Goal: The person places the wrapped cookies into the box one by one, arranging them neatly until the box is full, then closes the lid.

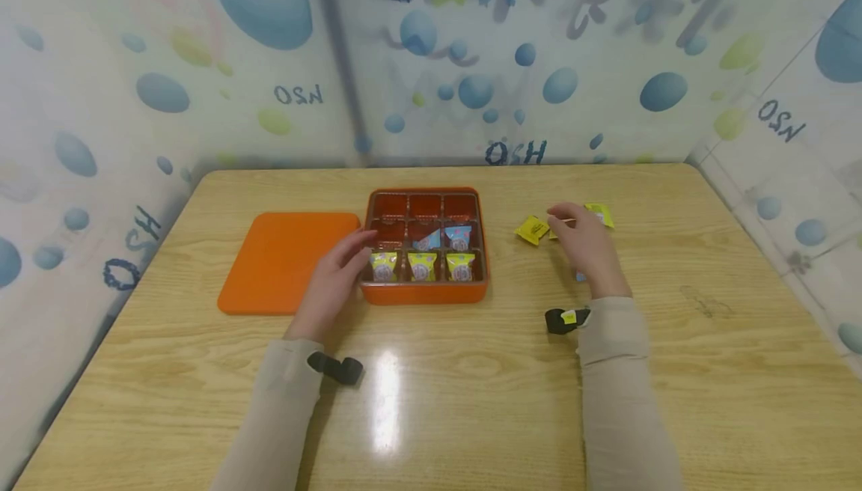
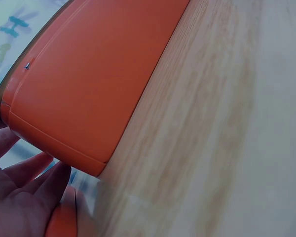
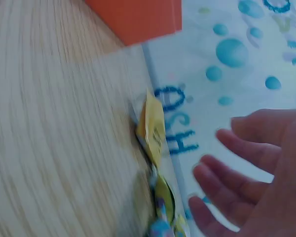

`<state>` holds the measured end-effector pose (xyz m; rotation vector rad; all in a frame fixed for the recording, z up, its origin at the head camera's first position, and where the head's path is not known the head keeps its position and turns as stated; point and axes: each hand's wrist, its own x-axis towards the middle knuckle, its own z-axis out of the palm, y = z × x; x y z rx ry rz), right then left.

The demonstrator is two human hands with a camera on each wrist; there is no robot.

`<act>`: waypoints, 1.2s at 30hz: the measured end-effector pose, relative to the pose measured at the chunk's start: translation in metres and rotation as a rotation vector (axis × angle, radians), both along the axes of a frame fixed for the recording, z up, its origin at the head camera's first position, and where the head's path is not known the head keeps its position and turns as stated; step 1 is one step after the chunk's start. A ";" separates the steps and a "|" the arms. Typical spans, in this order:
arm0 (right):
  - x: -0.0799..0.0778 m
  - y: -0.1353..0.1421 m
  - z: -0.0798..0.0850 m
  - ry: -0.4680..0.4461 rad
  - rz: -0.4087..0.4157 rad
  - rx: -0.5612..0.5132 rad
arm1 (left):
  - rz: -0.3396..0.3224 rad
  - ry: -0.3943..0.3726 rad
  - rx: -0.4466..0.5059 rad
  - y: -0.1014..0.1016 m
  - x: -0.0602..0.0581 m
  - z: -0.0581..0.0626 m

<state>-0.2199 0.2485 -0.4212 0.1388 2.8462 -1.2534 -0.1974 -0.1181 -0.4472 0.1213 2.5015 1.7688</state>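
An orange box with a divided tray stands mid-table. Yellow wrapped candies fill its front row, and blue wrapped candies lie in the middle row's centre and right compartments. My left hand rests against the box's left side, its loosely bent fingers at the rim and wall. Over the loose candies on the right hovers my right hand, fingers relaxed and nothing between them in the right wrist view. A yellow candy lies just left of its fingertips; other candies are partly hidden beneath the hand.
A flat orange lid lies left of the box, partly behind the left hand. Another yellow candy shows beyond the right hand. Patterned walls border the wooden table at the back and sides.
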 end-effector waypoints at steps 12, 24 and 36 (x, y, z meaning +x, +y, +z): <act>0.007 0.027 0.002 -0.167 0.043 0.148 | -0.001 0.010 -0.013 0.006 0.010 0.016; 0.009 0.033 0.006 -0.310 0.132 0.190 | -0.007 -0.011 0.012 0.002 0.003 0.006; 0.008 0.019 0.000 -0.293 0.182 0.225 | 0.006 -0.005 -0.012 -0.003 -0.004 -0.011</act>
